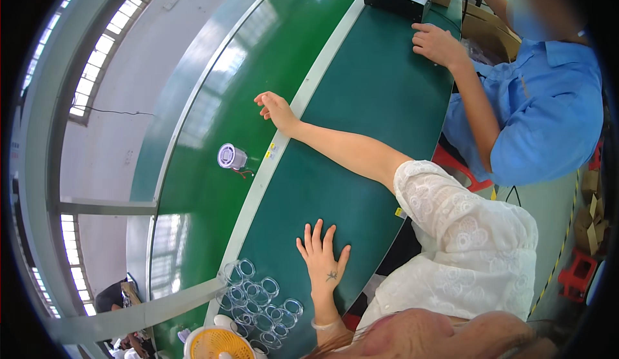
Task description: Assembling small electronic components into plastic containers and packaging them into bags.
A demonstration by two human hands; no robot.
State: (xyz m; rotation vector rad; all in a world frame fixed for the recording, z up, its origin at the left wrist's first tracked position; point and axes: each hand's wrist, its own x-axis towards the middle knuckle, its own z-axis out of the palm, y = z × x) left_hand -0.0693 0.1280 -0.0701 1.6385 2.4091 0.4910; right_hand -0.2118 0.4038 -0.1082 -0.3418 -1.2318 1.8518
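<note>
Silver round part (231, 156) with red wires alone on the green conveyor belt (213, 185), clear plastic rings (258, 301) heaped nearer, partly cut off, left hand (322, 259) flat, fingers spread, right hand (276, 109) empty, loosely open beyond the part, co-worker's hand (438, 44) fingers curled, contents unclear.

Bright, even daylight throughout. Broad pale glare from the windows (97, 56) smeared across the glossy green conveyor belt (213, 185), washing its colour out in long streaks. Soft, faint shadows only, beneath the outstretched right hand (276, 109) and beside the flat left hand (322, 259) on the matte counter (380, 82). Heavy fisheye bending: straight belt edges and window frames curved into arcs, black vignette filling the corners. Sharp enough mid-frame; smeared and soft toward the rim. One deliberately blurred patch at upper right.
</note>
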